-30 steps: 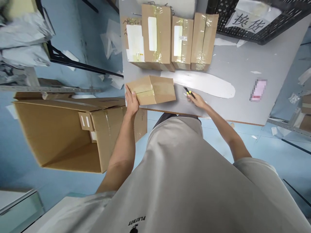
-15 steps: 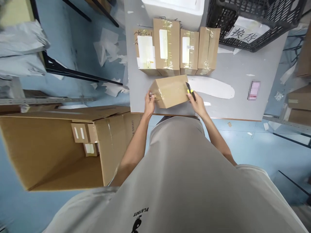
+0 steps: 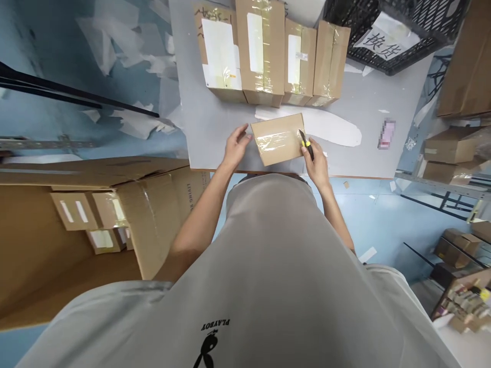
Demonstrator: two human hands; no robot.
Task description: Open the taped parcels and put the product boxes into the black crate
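Note:
A small brown cardboard box (image 3: 280, 145) with clear tape along its face is at the near edge of the grey table (image 3: 230, 153). My right hand (image 3: 316, 162) grips a black and yellow utility knife (image 3: 307, 146) at the box's right end; part of the knife lies over the box. Just off the left end is my left hand (image 3: 236, 147), its fingers apart and holding nothing. Beyond the box lies a long white strip (image 3: 330, 128), flat on the tabletop.
Several taped cartons (image 3: 264, 56) stand in a row at the back of the table. A black plastic crate (image 3: 387, 30) with a handwritten paper sits back right. On the left, a large open carton (image 3: 153, 220) holds smaller boxes (image 3: 74, 210). Paper scraps (image 3: 138, 120) litter the floor.
My left hand has let go of the box's left end and moved slightly away. The box has turned so its taped face shows. The whole view has shifted.

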